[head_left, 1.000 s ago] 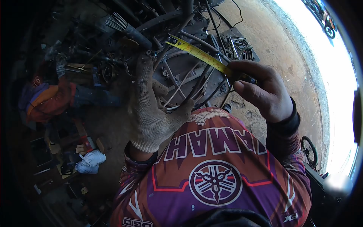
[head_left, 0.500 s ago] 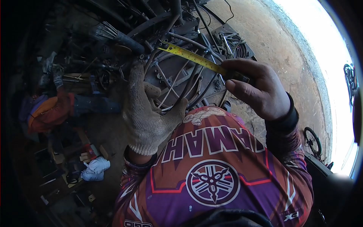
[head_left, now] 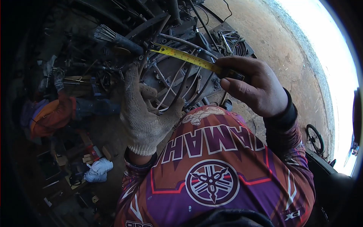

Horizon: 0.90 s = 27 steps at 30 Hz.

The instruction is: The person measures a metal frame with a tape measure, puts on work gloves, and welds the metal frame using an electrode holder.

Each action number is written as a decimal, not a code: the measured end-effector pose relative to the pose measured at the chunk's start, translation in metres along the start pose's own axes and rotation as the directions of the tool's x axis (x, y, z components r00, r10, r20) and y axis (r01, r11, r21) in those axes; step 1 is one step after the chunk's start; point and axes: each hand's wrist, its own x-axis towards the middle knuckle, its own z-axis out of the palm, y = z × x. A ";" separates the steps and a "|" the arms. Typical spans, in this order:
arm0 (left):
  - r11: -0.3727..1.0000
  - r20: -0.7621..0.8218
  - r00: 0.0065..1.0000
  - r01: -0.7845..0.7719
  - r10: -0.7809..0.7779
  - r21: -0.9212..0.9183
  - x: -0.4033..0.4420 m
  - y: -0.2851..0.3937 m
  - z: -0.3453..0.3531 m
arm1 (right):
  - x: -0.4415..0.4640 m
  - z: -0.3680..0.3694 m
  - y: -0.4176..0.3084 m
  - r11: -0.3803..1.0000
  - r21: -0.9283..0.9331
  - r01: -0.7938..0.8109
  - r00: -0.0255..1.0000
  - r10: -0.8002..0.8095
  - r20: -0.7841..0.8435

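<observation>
My right hand (head_left: 253, 85), bare, grips the dark case of a tape measure (head_left: 183, 56). Its yellow blade reaches out to the left, and the hooked end lies near a thin dark metal bar (head_left: 155, 33). My left hand (head_left: 141, 109), in a knitted pale glove, is beside the metal rods (head_left: 177, 79). Its index finger points up toward a small round metal part (head_left: 140, 58), the other fingers are bent and the thumb is spread. Whether its fingertips touch the metal, I cannot tell.
At the left a co-worker (head_left: 53, 113) in an orange top bends over metal parts. A bundle of rods (head_left: 105, 33) sticks out of a dark tube. Coiled cable (head_left: 236, 43) lies at the upper right. A pale cloth (head_left: 98, 169) is at lower left and a bicycle wheel (head_left: 314, 139) at right.
The tape measure and both my hands have shifted left in view, and the blade lies a little flatter. A dark bar now crosses near the tape's hook. My right hand keeps its grip.
</observation>
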 end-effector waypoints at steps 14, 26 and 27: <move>0.998 0.034 0.999 -0.007 0.005 0.061 0.001 -0.001 -0.004 | 0.001 0.000 -0.001 1.000 -0.029 0.007 1.000 -0.007 0.015; 0.986 -0.075 0.991 0.102 -0.112 -0.128 0.001 -0.009 -0.009 | -0.005 0.002 0.005 0.982 0.168 0.089 0.994 -0.078 -0.076; 0.988 -0.091 0.989 0.102 -0.113 -0.117 0.002 -0.013 -0.011 | -0.005 0.004 0.008 0.981 0.170 0.090 0.994 -0.077 -0.083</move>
